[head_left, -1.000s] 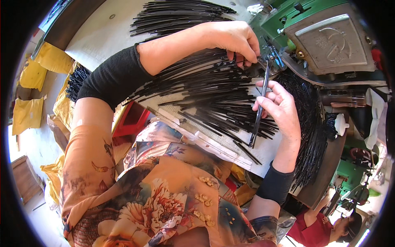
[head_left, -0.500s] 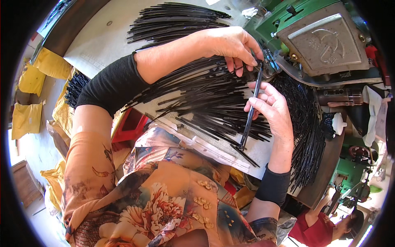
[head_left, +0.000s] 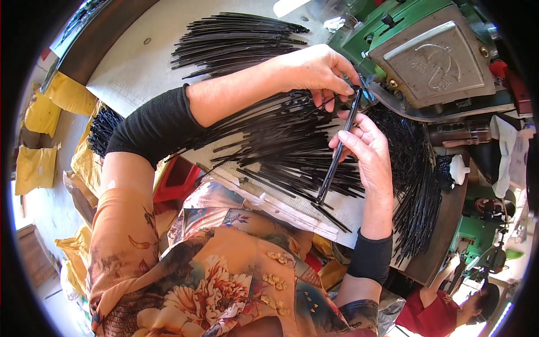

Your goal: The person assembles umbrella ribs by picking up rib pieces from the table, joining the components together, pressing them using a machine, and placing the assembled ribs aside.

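My right hand (head_left: 366,150) pinches a thin black rod (head_left: 337,154), holding it nearly upright with its top end at the mouth of a green press machine (head_left: 426,53). My left hand (head_left: 317,70) reaches across from the left and its fingertips close on the rod's top end beside the machine. Under both hands lies a loose pile of black rods (head_left: 281,140) on the grey worktable (head_left: 135,62).
A second heap of black rods (head_left: 236,42) lies at the far side of the table, and a third bundle (head_left: 418,185) hangs off the right edge. Yellow sacks (head_left: 39,135) lie on the floor at left. Another person in red (head_left: 435,312) sits at the lower right.
My right hand has brought the rod up and closer to the machine, swinging it more upright. My left hand stays at the rod's top end.
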`<state>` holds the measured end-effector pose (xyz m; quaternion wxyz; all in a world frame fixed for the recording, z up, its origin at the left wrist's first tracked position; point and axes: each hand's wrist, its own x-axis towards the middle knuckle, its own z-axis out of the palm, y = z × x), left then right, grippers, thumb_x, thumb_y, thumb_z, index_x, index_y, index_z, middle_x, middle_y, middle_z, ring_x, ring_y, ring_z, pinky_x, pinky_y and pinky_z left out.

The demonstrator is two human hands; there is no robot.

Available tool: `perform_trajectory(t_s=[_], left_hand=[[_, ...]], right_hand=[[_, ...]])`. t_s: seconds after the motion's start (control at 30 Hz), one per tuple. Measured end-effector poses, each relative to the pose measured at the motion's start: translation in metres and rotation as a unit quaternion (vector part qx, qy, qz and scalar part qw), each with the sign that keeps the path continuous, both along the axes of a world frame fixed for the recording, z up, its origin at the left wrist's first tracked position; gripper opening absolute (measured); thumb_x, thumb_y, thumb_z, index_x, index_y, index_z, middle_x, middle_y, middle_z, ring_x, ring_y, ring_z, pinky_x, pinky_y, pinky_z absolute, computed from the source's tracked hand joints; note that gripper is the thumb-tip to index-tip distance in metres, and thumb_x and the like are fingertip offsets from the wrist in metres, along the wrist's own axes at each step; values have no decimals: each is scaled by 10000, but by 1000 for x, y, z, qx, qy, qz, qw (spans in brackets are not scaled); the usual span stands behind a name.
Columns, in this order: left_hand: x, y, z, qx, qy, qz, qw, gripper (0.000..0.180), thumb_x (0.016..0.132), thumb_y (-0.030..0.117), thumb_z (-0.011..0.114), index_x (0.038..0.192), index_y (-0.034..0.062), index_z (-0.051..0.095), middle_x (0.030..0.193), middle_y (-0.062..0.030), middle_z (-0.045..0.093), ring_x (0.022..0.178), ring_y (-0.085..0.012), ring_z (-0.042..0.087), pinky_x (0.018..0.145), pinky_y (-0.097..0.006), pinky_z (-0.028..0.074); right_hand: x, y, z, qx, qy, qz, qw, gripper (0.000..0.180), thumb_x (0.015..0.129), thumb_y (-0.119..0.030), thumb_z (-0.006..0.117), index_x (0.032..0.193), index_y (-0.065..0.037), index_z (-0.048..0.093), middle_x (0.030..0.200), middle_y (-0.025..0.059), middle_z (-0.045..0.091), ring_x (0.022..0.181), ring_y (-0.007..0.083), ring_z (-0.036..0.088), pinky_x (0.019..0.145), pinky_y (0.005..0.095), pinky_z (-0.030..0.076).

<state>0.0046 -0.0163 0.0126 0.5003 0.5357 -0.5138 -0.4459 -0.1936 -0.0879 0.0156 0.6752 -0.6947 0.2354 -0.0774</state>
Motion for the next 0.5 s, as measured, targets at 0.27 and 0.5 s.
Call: perform_trajectory(t_s=[0.27, 0.5], left_hand=[[-3, -5, 0, -7, -9, 5, 1000, 346, 830, 143, 587, 1129, -26, 549, 775, -95, 630, 554, -125, 604, 454, -217, 488], [-6, -2, 0, 29, 33, 43, 998, 314, 822, 195, 612, 1042, -28, 582, 714, -84, 619, 499, -116, 582, 419, -208, 465]], right_hand=[[3, 0, -2, 12, -12, -12, 1000, 370, 826, -142, 593, 1138, 19, 477, 780, 106, 625, 639, 117, 593, 551, 211, 482], [4, -1, -9, 31, -15, -9, 999, 330, 843, -150, 582, 1118, 8, 487, 787, 100, 622, 630, 118, 602, 536, 211, 494]])
